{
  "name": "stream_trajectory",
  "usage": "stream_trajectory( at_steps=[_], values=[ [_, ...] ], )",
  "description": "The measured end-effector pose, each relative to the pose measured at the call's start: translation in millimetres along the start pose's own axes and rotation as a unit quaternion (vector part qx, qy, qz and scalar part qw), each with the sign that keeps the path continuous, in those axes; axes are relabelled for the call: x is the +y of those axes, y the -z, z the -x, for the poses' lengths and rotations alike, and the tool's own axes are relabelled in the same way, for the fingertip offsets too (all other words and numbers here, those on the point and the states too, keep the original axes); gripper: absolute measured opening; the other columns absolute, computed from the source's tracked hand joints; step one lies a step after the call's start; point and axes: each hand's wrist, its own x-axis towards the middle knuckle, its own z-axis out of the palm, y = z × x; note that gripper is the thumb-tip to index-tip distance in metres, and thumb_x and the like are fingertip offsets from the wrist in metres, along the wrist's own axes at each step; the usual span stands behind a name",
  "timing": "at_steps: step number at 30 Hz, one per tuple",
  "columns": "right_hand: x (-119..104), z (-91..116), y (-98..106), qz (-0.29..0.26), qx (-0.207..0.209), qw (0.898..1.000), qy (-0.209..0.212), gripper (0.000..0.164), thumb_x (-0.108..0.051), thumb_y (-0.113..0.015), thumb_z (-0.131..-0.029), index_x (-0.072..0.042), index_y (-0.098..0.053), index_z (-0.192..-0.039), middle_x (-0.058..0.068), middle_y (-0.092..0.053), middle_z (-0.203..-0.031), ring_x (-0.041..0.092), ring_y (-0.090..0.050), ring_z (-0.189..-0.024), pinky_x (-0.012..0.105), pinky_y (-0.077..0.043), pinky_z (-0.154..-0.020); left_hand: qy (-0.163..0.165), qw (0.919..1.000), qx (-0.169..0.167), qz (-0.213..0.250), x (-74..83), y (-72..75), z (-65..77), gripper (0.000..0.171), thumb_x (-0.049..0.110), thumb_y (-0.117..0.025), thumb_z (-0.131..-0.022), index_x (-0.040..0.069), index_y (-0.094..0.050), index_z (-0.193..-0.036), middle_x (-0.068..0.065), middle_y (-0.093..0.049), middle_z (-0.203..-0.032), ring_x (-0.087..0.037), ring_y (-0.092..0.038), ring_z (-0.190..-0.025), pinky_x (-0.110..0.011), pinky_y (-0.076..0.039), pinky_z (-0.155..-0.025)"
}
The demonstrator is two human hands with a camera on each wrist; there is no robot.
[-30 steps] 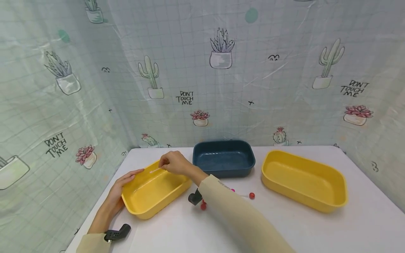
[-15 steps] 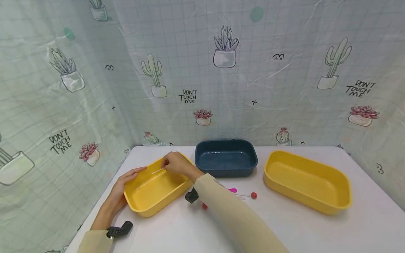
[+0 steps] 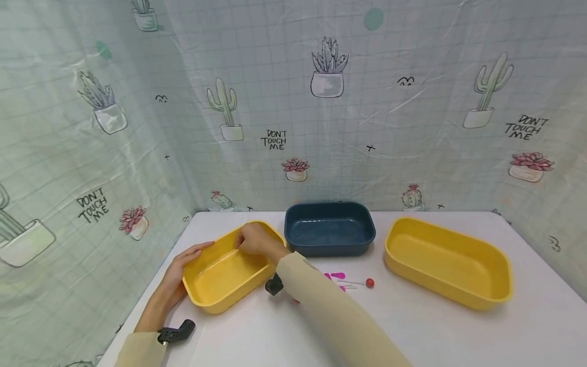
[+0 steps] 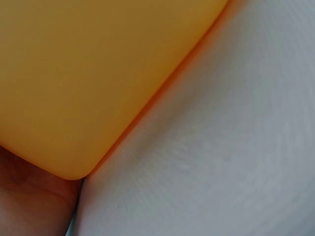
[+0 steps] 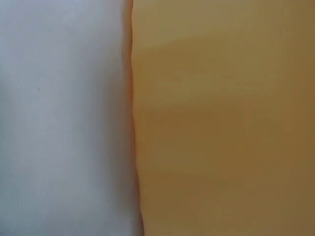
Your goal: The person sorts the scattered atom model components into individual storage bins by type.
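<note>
A yellow tray (image 3: 240, 290) sits at the left of the table. My left hand (image 3: 176, 272) steadies its left end, with the fingers laid fairly straight along the rim; in the left wrist view, part of this hand (image 4: 39, 196) shows beside the tray's corner. Inside the tray's far right part is my right hand (image 3: 253, 238), fingers curled and pointing down. The thin white stick seen in it earlier is hidden now, and I cannot tell whether the fingers still pinch it. The right wrist view shows just the tray's yellow wall (image 5: 221, 123) close up.
A dark blue tray (image 3: 330, 251) stands at the back middle, a second yellow tray (image 3: 445, 283) on the right. Between them and my right sleeve (image 3: 330, 306) lie a red ball (image 3: 370, 283) on a white stick, pink pieces (image 3: 338, 275) and thin white sticks (image 3: 349, 287).
The white stick poked out leftward from my right fingers before and is now out of sight. My right hand has shifted slightly and turned its fingers down. The left hand stays at the tray.
</note>
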Motion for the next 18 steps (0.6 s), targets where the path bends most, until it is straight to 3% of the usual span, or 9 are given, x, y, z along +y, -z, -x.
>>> stream_trajectory(
  at_steps=[11, 18],
  values=[
    [3.3, 0.0, -6.3, -0.057, -0.002, 0.997, -0.048, 0.012, -0.004, -0.072, -0.093, -0.011, -0.081, -0.09, 0.001, -0.07, -0.097, 0.014, -0.057, -0.077, 0.017, -0.046, -0.061, 0.001, 1.0, 0.002, 0.008, 0.2, -0.5, -2.3, 0.048, 0.035, -0.042, -0.11, 0.017, -0.05, -0.154, -0.001, -0.04, -0.162, -0.001, -0.055, -0.128, -0.019, -0.051, -0.103],
    [3.8, -0.1, -7.0, -0.048, -0.005, 0.998, -0.048, 0.012, -0.007, -0.074, -0.093, -0.013, -0.082, -0.088, 0.0, -0.071, -0.1, 0.014, -0.056, -0.081, 0.017, -0.044, -0.062, 0.0, 1.0, 0.005, 0.005, -1.2, -2.1, -3.8, 0.047, 0.034, -0.041, -0.111, 0.017, -0.05, -0.154, -0.001, -0.041, -0.162, -0.002, -0.056, -0.128, -0.02, -0.052, -0.103]
  ],
)
